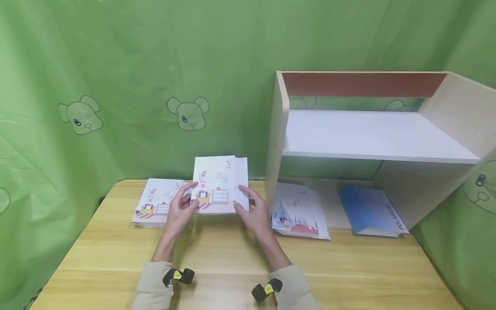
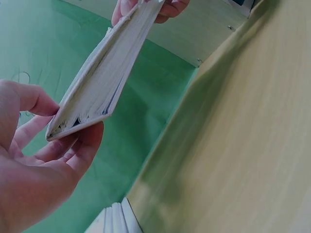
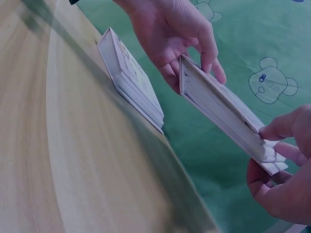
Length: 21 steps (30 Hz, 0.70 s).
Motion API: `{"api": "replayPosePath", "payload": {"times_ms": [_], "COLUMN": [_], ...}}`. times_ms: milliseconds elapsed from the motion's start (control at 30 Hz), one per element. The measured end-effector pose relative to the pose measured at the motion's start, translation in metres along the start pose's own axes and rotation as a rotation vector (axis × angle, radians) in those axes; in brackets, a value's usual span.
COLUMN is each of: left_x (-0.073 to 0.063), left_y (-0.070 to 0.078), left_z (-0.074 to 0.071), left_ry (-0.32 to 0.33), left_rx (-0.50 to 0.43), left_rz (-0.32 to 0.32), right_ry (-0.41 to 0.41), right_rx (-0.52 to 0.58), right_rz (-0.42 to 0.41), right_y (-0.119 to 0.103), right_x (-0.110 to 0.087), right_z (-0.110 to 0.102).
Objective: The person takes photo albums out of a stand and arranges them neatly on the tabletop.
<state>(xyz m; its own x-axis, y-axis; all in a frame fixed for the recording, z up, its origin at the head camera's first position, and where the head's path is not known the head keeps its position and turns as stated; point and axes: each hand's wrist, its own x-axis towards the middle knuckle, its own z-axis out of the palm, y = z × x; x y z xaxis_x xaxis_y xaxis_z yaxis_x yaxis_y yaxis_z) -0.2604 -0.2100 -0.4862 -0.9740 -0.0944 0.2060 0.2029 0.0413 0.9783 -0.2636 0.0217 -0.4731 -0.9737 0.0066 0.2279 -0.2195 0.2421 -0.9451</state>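
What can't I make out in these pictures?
Back of the held book: head view, hidden by its own front.
Tiny marks at its top right corner: head view, too small to read.
Right side of the bookshelf: head view, cut off by the right edge.
Near edge of the table: head view, cut off by the bottom edge.

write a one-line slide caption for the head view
The left hand and right hand hold an illustrated book above a wooden table, with a shelf to the right.

Green curtain [image 1: 232,47] behind wood-grain table [image 1: 221,252]
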Motion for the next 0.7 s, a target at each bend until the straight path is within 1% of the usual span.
{"api": "replayPosePath", "payload": {"times_ms": [133,333,467,700], "left_x": [0.001,0.003,0.004,0.003], "left_y": [-0.005,-0.012,-0.017,-0.026], "left_z": [0.001,0.003,0.003,0.0], "left_ry": [0.002,0.019,0.027,0.033], "left_rx": [-0.014,0.002,0.016,0.027], "left_rz": [-0.037,-0.067,-0.08,-0.099], "right_ry": [-0.001,0.0,-0.002,-0.013], "right_rx": [-0.022,-0.026,-0.009,0.057], "right_rz": [0.025,0.084,0.129,0.152], "right_y": [0.003,0.008,0.01,0.013], "right_x": [0.001,0.002,0.002,0.001], "right_z": [0.001,0.002,0.004,0.006]}}
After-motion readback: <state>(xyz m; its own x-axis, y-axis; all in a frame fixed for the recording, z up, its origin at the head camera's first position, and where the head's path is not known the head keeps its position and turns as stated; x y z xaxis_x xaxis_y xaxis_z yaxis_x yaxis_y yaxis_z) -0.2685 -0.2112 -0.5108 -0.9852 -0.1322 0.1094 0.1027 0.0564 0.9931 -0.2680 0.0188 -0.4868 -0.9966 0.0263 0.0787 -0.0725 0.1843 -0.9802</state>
